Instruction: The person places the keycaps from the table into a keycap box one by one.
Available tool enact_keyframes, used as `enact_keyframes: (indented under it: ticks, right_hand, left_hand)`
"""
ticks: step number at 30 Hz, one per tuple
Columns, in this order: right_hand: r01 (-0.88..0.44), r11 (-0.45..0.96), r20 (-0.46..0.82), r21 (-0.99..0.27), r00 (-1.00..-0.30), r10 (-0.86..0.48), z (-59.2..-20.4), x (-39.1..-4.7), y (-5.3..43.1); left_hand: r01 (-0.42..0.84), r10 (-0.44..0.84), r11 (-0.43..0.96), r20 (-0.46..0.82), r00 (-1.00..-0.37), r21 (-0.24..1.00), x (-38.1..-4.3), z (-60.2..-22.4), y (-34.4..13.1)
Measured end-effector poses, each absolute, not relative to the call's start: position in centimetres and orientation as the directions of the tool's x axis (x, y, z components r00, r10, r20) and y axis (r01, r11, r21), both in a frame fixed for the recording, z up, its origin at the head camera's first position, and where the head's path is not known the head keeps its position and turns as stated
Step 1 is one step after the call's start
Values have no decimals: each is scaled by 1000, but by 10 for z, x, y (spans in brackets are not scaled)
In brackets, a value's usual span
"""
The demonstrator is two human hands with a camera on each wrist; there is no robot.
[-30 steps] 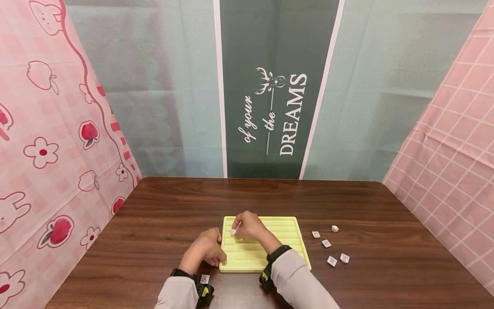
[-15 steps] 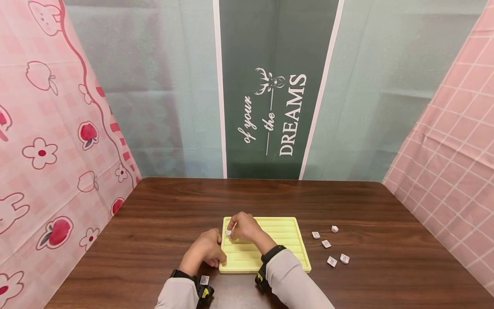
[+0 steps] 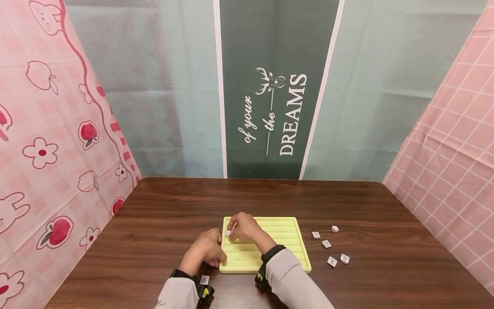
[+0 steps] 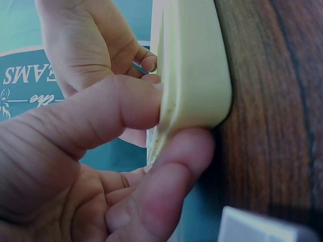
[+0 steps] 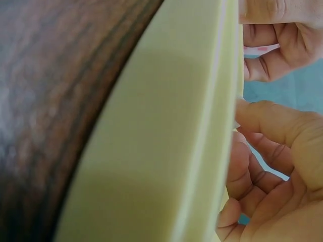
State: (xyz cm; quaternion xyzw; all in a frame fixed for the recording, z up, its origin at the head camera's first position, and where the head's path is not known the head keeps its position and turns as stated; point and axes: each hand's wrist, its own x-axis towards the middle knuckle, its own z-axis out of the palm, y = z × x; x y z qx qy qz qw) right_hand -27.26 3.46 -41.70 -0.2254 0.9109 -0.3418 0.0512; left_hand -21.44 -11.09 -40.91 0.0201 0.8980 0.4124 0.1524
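A pale yellow tray point(image 3: 272, 249) with raised ridges across it lies on the table. My left hand point(image 3: 208, 246) grips its left edge near the front corner, thumb point(image 4: 136, 103) on the rim and a finger point(image 4: 189, 151) against the outer side wall. Over the tray's left part, my right hand point(image 3: 245, 227) pinches a small white square keycap point(image 3: 228, 233) between thumb and fingertips, low in one of the grooves by the left rim. The fingers partly cover this keycap. In the right wrist view, the tray's wall point(image 5: 141, 121) hides most of it.
Several loose white keycaps point(image 3: 326, 243) lie scattered on the brown table point(image 3: 366, 206) to the right of the tray. One more keycap point(image 3: 205, 280) lies beside my left wrist. A dark green-and-teal cloth point(image 3: 270, 128) hangs behind the table, with pink cloths at both sides.
My right hand has shifted slightly left with the keycap, to the groove's left end, and has barely moved in the last half second. The left hand keeps its hold on the tray.
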Motion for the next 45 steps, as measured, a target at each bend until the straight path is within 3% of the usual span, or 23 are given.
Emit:
enact_keyframes:
  ticks: [23,27,35,45]
  right_hand:
    - [-365,693,2,-621,-885,-465,-413,-275,36]
    - [-381,731,-5,-566,-886,-464,-408,-274,35]
    - [-441,838,21,-321,-888,-459,-396,-270,35]
    - [-445,854,25,-270,-890,-456,-398,-267,39]
  left_hand:
    - [-87,167,653,-255,-952,752,-215,-409,-111]
    - [-89,166,651,-256,-952,754,-215,-410,-112]
    - [-96,161,654,-262,-951,750,-215,-410,-112]
    - [-87,168,654,-257,-952,752,-215,-410,-111]
